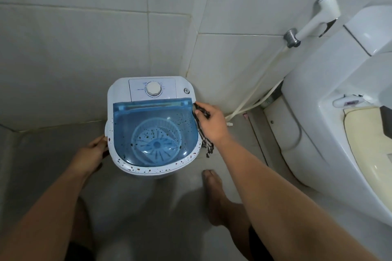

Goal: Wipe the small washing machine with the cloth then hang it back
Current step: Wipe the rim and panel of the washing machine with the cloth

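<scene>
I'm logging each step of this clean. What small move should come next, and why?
Probably bring the cloth, held in the right hand at the washer's right edge, onto the speckled rim and wipe. The left hand steadies the other side.

speckled washing machine (pixel 153 125), patterned cloth (pixel 204 131) alongside
</scene>
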`<state>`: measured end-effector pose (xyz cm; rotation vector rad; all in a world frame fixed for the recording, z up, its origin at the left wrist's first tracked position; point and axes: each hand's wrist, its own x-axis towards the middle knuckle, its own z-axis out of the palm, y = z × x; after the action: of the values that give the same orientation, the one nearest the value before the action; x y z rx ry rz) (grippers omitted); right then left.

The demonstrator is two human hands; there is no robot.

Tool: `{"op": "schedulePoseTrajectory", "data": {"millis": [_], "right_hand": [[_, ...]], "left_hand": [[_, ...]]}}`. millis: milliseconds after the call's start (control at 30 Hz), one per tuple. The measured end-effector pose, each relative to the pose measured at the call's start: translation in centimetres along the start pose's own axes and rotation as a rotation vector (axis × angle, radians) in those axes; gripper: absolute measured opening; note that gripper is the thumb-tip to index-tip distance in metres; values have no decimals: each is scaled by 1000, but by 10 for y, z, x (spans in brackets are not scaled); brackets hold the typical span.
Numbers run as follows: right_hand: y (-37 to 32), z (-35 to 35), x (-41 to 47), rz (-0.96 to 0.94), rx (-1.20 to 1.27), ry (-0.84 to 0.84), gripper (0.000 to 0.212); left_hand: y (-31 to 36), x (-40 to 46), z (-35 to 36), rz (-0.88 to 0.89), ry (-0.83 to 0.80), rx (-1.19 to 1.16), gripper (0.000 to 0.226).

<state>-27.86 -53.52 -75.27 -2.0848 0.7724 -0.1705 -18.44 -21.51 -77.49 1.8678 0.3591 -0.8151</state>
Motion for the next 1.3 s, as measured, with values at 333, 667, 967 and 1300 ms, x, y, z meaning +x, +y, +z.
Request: {"op": "schedulePoseTrajectory", "data": {"millis": [333, 667, 967, 1300], "right_hand": [[24, 25, -127, 83, 124, 154, 33], [13, 35, -90, 88, 99, 298, 32], [13, 92, -204, -135, -40, 293, 38], [15, 81, -193, -325, -301, 209, 36]], "left_hand": [[3, -6, 4, 26, -30, -21, 42], [7, -9, 5, 30, -37, -14, 39], [3, -3, -1, 64, -8, 66, 39], [2, 0, -4, 103, 0, 57, 38]]}}
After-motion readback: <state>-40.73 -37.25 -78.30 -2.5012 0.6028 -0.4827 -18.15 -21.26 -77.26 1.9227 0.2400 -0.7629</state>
